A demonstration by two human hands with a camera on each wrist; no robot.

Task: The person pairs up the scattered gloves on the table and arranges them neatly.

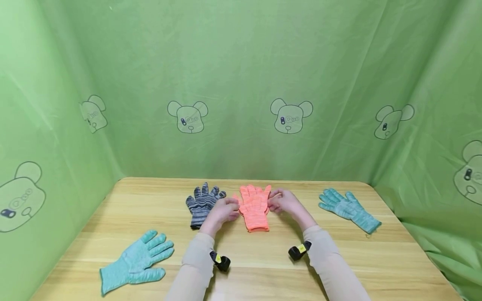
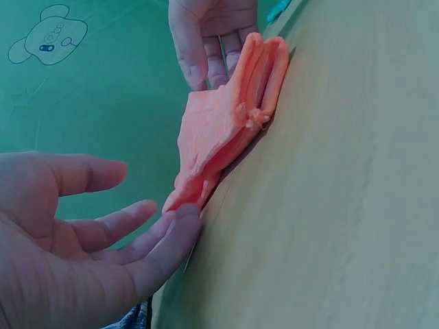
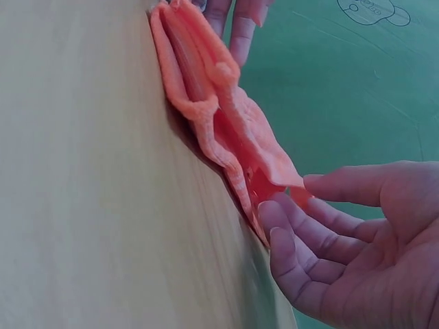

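Observation:
A pair of orange knit gloves point(image 1: 256, 207), one atop the other, lies at the table's middle with cuffs toward me. Their two stacked cuff openings point(image 2: 264, 75) show in the left wrist view. My left hand point(image 1: 226, 210) is at their left side, fingertips point(image 2: 184, 214) touching the edge and the thumb held apart. On the right side, my right hand point(image 1: 281, 201) pinches the upper glove's lifted edge point(image 3: 291, 179) between thumb and fingers. A dark grey striped glove point(image 1: 203, 205) lies just left of my left hand, partly hidden by it.
One teal glove point(image 1: 137, 261) lies at the front left, another teal glove point(image 1: 350, 209) at the right. The wooden table point(image 1: 260, 276) is bounded by green curtains point(image 1: 241, 154) at the back and sides. Each wrist wears a black strap device point(image 1: 299, 251).

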